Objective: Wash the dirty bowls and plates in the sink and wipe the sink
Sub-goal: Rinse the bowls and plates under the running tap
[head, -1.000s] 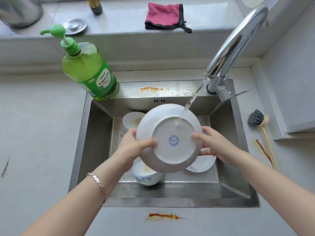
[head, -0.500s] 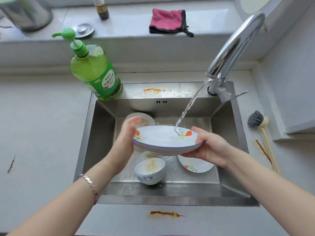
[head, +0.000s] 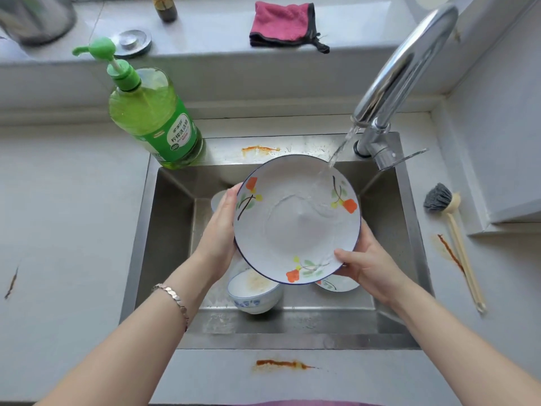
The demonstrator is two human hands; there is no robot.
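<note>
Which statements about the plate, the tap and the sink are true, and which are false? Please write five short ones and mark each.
1. The left hand and the right hand both hold the flowered plate by its rim. True.
2. The tap is turned off. False: water runs from it onto the plate.
3. The plate shows its underside to the camera. False: its painted inner face shows.
4. A bowl with food residue sits in the sink below the plate. True.
5. The pink cloth lies in the sink. False: it lies on the ledge behind the sink.
</note>
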